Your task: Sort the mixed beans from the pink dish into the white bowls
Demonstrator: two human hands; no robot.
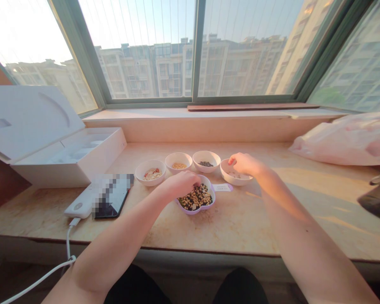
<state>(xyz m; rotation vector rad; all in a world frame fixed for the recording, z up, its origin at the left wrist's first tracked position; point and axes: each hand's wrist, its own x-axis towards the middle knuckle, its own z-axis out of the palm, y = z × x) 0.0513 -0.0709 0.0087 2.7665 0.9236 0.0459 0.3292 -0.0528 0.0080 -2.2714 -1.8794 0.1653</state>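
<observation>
My left hand [186, 184] reaches over the back of a purple-rimmed bowl [194, 212] filled with mixed tan beans and dark ones. Its fingers are closed in a pinch at the beans; what they hold, if anything, is hidden. At the rim of the rightmost white bowl [234, 182], my right hand [243, 163] has its fingertips together above a few small pale pieces. Anything in that pinch is too small to make out. Behind the bean mix stand a white bowl with dark seeds [205, 164] and one with yellowish beans [179, 166]. Another white bowl [150, 183] holds pale and reddish pieces.
A small label card [223, 187] lies beside the bean bowl. On the left are a phone [112, 204], a white power bank [80, 203] with a cable, and an open white box [98, 158]. A plastic bag [348, 139] and a dark object [378, 196] sit on the right.
</observation>
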